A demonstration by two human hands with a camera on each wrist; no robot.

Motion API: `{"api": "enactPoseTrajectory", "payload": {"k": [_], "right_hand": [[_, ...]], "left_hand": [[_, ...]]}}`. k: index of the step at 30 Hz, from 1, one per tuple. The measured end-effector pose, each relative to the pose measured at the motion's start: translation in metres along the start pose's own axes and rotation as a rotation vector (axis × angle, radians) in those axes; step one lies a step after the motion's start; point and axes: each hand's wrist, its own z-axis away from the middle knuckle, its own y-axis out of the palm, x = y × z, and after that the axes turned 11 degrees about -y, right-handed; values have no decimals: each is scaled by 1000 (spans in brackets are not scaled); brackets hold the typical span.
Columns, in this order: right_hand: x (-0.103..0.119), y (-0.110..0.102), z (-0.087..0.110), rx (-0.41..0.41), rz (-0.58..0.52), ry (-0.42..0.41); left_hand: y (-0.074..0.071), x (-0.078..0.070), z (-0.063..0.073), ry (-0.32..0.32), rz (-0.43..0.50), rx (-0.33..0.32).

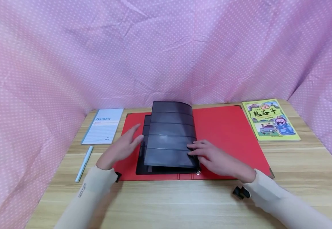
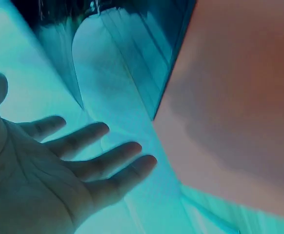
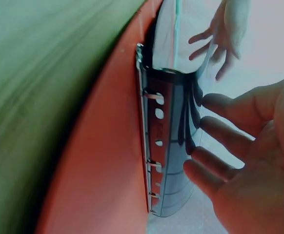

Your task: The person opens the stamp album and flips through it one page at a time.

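A red ring binder (image 1: 223, 136) lies spread on the wooden table. Its black pocket pages (image 1: 170, 140) are on the left half, and the top page bows upward near the metal rings (image 3: 154, 165). My right hand (image 1: 213, 157) reaches in from the right, its extended fingertips against the lifted page by the ring side; the right wrist view shows their reflections on the glossy sheet. Left of the pages, my left hand (image 1: 124, 146) hovers over the red cover with fingers spread and nothing in the palm (image 2: 30, 180).
A pale blue "Gambit" notebook (image 1: 103, 125) lies at the back left, with a light blue pen (image 1: 84, 164) in front of it. At the back right is a yellow comic-style book (image 1: 270, 120). Pink dotted cloth (image 1: 166, 54) hangs behind the table (image 1: 166, 203).
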Motion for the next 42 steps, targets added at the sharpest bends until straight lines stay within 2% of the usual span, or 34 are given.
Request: {"api": "enactPoseTrajectory", "payload": {"k": [4, 8, 11, 17, 21, 25, 30, 34, 42], "right_hand": [[1, 5, -2, 34, 17, 12], [3, 6, -2, 56, 3, 21], [-1, 2, 1, 44, -33, 37], [-20, -2, 5, -8, -118, 159], [-32, 0, 7, 23, -131, 234], [-35, 3, 5, 36, -112, 262], [-26, 7, -2, 33, -38, 279], [-18, 11, -11, 35, 16, 290], [-8, 12, -22, 48, 41, 314]], "left_hand": [[19, -10, -1, -36, -143, 81], [40, -20, -2, -120, -311, 149], [50, -25, -3, -162, -392, 160], [58, -29, -4, -170, -481, 138], [59, -30, -3, -175, -500, 142], [58, -29, -3, -173, -483, 147], [53, -20, -5, -162, -463, 140], [46, -13, -6, -120, -479, 116], [39, -3, -3, -109, -388, 83]]}}
